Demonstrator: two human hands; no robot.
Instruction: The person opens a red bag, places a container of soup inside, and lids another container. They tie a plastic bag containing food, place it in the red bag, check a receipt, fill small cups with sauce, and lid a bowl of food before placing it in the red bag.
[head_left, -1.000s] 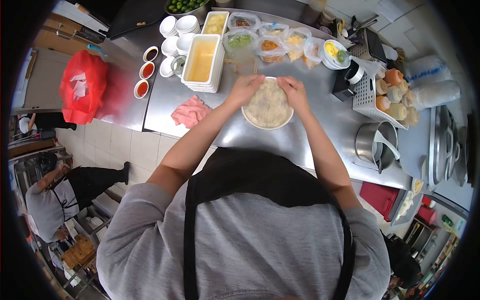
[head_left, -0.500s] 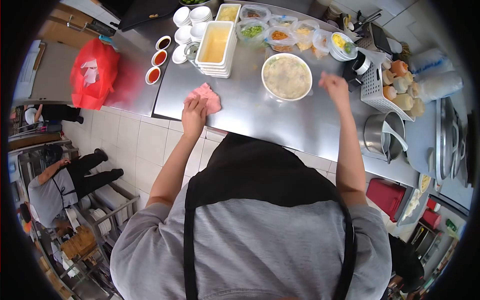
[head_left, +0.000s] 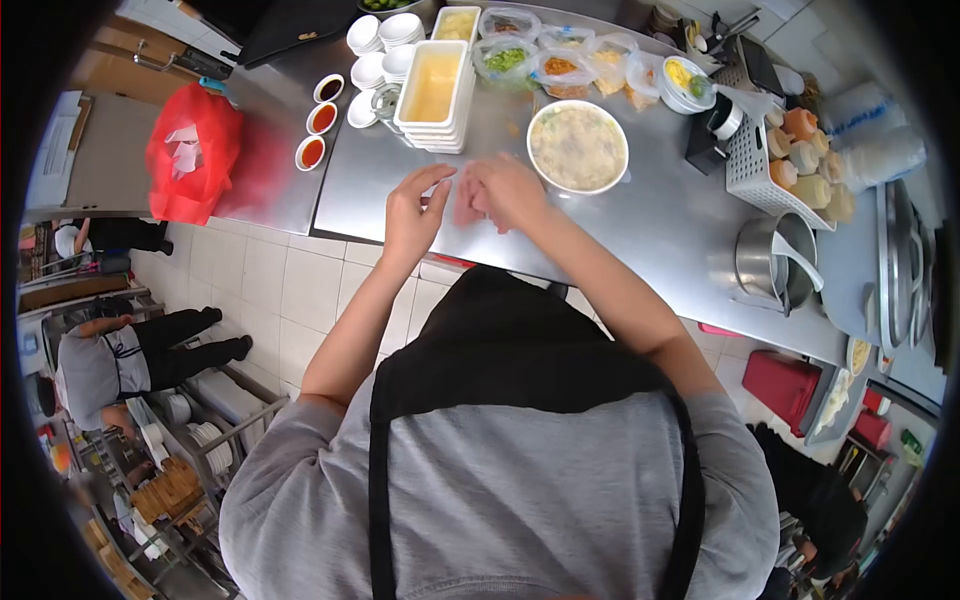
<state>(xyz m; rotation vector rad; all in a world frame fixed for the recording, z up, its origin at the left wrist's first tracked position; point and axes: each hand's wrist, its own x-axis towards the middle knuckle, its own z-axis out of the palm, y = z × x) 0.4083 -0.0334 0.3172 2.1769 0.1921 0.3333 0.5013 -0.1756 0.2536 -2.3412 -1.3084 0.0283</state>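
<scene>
On the steel counter (head_left: 640,235), my right hand (head_left: 505,192) has its fingers closed on a pink cloth (head_left: 466,205), which is partly hidden and blurred. Just to its left is my left hand (head_left: 418,205), fingers curved and apart, with nothing in it. A large white bowl of pale, chunky food (head_left: 578,147) stands behind and to the right of my right hand. Stacked white rectangular containers (head_left: 433,95) are behind both hands.
Three sauce dishes (head_left: 321,118) and a red bag (head_left: 193,150) lie left. Bags of chopped ingredients (head_left: 563,70) line the back. A bottle basket (head_left: 755,160) and metal pot (head_left: 765,262) stand right. Another person (head_left: 105,370) is at far left.
My right hand has come left from beyond the bowl and taken hold of the pink cloth. The cloth has left my left hand, which has moved slightly right and opened.
</scene>
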